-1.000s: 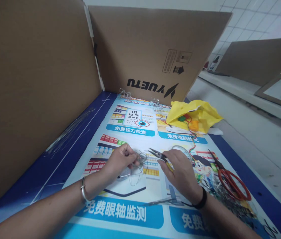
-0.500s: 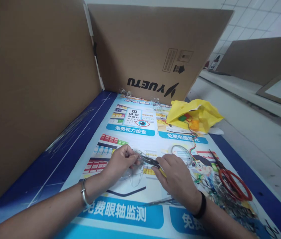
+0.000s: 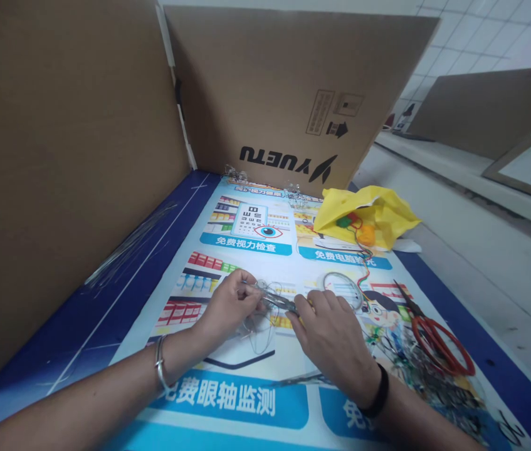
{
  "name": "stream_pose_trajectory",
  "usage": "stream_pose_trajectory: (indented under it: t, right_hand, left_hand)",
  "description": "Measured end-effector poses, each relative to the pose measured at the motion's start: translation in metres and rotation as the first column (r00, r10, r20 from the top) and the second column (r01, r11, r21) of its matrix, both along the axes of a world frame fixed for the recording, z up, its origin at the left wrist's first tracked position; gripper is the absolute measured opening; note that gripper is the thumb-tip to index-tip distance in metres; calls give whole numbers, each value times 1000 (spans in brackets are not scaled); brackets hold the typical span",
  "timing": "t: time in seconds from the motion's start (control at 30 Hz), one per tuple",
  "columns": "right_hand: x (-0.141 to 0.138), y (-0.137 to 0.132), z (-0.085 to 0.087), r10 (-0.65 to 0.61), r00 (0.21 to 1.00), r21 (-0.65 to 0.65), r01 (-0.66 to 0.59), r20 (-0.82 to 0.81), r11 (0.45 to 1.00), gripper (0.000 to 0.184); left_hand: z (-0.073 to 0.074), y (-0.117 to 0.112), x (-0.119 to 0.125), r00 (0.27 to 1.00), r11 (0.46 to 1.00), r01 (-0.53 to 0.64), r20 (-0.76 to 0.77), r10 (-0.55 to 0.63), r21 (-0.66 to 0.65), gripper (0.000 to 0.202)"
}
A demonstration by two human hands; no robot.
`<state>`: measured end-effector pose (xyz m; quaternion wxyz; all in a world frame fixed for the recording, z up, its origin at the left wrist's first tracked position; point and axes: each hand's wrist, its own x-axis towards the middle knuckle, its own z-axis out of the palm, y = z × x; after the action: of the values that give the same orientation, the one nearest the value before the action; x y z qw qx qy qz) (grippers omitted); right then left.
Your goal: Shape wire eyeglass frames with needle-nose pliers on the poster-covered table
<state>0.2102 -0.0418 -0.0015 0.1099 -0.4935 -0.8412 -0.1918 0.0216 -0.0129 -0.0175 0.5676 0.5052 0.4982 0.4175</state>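
Observation:
Over the printed sheet, my left hand (image 3: 237,300) is closed, thumb and fingers pinching a tangle of thin wire (image 3: 265,326) whose loops hang below. My right hand (image 3: 328,326) is wrapped round the handles of a pair of pliers (image 3: 280,301). The pliers' jaws point left and reach into the wire beside my left fingertips. Whether the jaws grip a strand is too small to tell. A coil of pale wire (image 3: 343,289) lies just beyond my right hand.
Red-handled scissors (image 3: 444,344) lie at the right on a heap of wire scraps (image 3: 429,382). A yellow bag (image 3: 368,213) with coloured thread sits behind. Straight wires (image 3: 133,241) lie at left. Cardboard panels (image 3: 293,94) stand at the back and left.
The pliers have turned slightly in my right hand, and their jaws now catch more light. My left fingers have shifted a little on the wire.

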Motion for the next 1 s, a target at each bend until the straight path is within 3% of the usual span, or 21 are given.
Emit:
stream_pose_trajectory:
  t: [0.27, 0.73, 1.0]
  right_hand:
    - [1, 3, 0, 19, 1000, -17, -19, 18, 1000, 15]
    - [11, 7, -6, 88, 991, 68, -95, 98, 993, 13]
    - [13, 8, -6, 123, 987, 58, -129, 104, 990, 13]
  left_hand:
    - [-5, 1, 0, 1000, 999, 9, -12, -8, 31, 19]
    - [6, 1, -5, 974, 981, 133, 201, -103, -138, 25]
    - [9, 4, -8, 984, 974, 156, 105, -141, -162, 22]
